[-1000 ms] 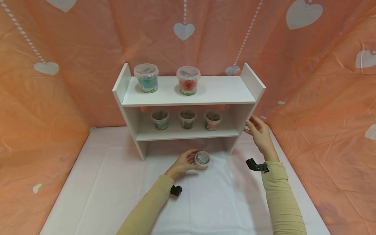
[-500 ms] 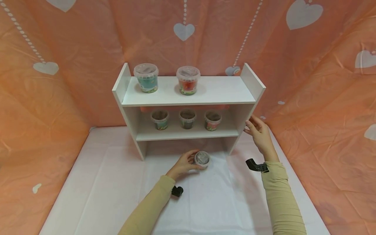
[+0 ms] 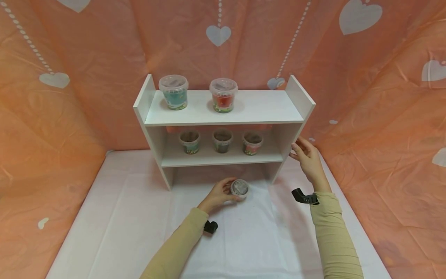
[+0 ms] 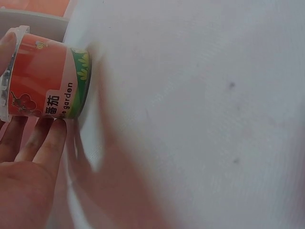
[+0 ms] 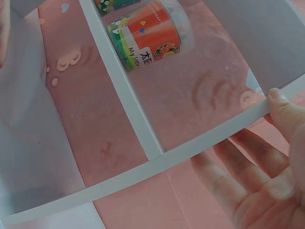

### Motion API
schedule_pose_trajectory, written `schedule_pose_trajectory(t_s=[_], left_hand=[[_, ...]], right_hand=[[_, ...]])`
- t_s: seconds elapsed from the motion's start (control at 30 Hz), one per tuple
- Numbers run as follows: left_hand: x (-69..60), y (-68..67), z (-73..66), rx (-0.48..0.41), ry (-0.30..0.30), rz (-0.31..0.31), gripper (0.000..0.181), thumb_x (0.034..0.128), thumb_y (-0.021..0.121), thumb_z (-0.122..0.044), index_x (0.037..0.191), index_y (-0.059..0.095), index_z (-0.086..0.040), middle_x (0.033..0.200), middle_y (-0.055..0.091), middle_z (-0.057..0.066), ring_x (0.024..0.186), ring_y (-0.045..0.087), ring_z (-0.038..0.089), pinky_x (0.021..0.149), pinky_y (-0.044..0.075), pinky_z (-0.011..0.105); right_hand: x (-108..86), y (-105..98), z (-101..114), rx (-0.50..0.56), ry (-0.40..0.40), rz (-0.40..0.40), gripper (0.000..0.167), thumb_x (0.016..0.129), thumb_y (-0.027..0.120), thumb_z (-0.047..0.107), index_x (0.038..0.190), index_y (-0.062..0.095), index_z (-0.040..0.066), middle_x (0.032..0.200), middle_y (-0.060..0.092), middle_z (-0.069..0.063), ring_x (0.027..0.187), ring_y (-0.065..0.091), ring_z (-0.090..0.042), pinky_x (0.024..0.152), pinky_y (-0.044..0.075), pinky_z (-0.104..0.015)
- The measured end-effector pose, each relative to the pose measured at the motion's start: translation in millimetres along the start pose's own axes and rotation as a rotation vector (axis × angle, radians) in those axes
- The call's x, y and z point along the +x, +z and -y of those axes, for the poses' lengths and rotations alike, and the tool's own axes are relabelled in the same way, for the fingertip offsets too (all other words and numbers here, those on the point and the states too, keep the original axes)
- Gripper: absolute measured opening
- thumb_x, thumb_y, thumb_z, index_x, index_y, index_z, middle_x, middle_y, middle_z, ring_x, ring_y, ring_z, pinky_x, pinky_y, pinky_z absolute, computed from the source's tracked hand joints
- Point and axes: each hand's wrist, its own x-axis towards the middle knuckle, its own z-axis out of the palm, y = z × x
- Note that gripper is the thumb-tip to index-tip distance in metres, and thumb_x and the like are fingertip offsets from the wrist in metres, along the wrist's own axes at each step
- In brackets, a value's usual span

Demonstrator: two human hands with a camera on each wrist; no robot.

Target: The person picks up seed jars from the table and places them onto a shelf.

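Observation:
In front of the shelf unit, my left hand [image 3: 218, 195] holds a small plastic tub [image 4: 40, 76] with a clear lid and a red label showing tomatoes. Thumb and fingers sit on opposite sides of it. From above, its grey-looking lid shows; whether its base touches the cloth I cannot tell. My right hand [image 3: 309, 162] is at the right side panel [image 5: 190, 155] of the white shelf unit [image 3: 223, 164]. The right thumb rests on the panel's front edge, with fairly straight fingers along the outer side, their tips partly hidden.
On the top board stand a teal-label tub [image 3: 175, 97] and a red-label tub [image 3: 223, 99]. The middle board carries a green-label tub [image 3: 191, 147], a dark tub [image 3: 222, 146] and a pink-label tub [image 3: 251, 148]. A white cloth [image 3: 115, 217] covers the table; orange curtains [image 3: 181, 42] surround it.
The left forearm has shifted very slightly to the right. The held tub, the right hand and the shelf unit stay in place.

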Motion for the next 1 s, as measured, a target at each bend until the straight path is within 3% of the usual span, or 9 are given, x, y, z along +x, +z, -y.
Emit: schedule_pose_trajectory(t_s=[0.13, 0.33, 0.63, 0.87, 1.0], left_hand=[[1.7, -0.6, 4.2, 0.018, 0.007, -0.008, 0.07, 0.0752, 0.074, 0.013, 0.136, 0.04, 0.013, 0.128, 0.051, 0.029, 0.117, 0.051, 0.041, 0.097, 0.045, 0.046], [7.0, -2.3, 19.3, 0.056, -0.034, -0.032, 0.07, 0.0759, 0.077, 0.007, 0.138, 0.044, 0.003, 0.134, 0.049, 0.022, 0.119, 0.052, 0.036, 0.095, 0.048, 0.04], [-4.6, -3.8, -2.5, 0.049, -0.018, -0.002, 0.071, 0.0759, 0.077, 0.008, 0.137, 0.041, 0.01, 0.135, 0.046, 0.027, 0.118, 0.051, 0.041, 0.095, 0.048, 0.045], [-0.9, -8.5, 18.8, 0.049, -0.042, -0.04, 0.072, 0.0741, 0.08, 0.003, 0.138, 0.046, 0.002, 0.136, 0.048, 0.02, 0.118, 0.052, 0.035, 0.095, 0.048, 0.041], [-3.5, -11.7, 17.9, 0.056, -0.061, -0.044, 0.072, 0.0736, 0.083, -0.004, 0.138, 0.049, -0.004, 0.135, 0.051, 0.012, 0.116, 0.055, 0.029, 0.092, 0.05, 0.037]], right_hand=[[-0.3, 0, 2, -0.017, 0.009, 0.006, 0.052, 0.1, 0.051, 0.018, 0.146, 0.036, 0.002, 0.14, 0.041, -0.025, 0.113, 0.054, -0.012, 0.085, 0.051, -0.023], [-0.3, 0, 3, -0.013, 0.02, 0.005, 0.053, 0.1, 0.051, 0.018, 0.147, 0.034, 0.001, 0.142, 0.039, -0.026, 0.117, 0.051, -0.018, 0.086, 0.051, -0.022], [0.0, 0, 2, -0.027, 0.023, 0.0, 0.053, 0.099, 0.052, 0.02, 0.147, 0.036, 0.003, 0.142, 0.04, -0.023, 0.12, 0.051, -0.02, 0.085, 0.052, -0.022], [-1.4, 1, 4, -0.018, 0.021, 0.001, 0.052, 0.1, 0.052, 0.019, 0.147, 0.036, 0.002, 0.142, 0.04, -0.025, 0.12, 0.051, -0.021, 0.085, 0.051, -0.023], [-2.2, 1, 4, -0.022, 0.021, 0.002, 0.052, 0.1, 0.051, 0.019, 0.147, 0.035, 0.001, 0.142, 0.039, -0.026, 0.12, 0.05, -0.022, 0.085, 0.051, -0.022]])
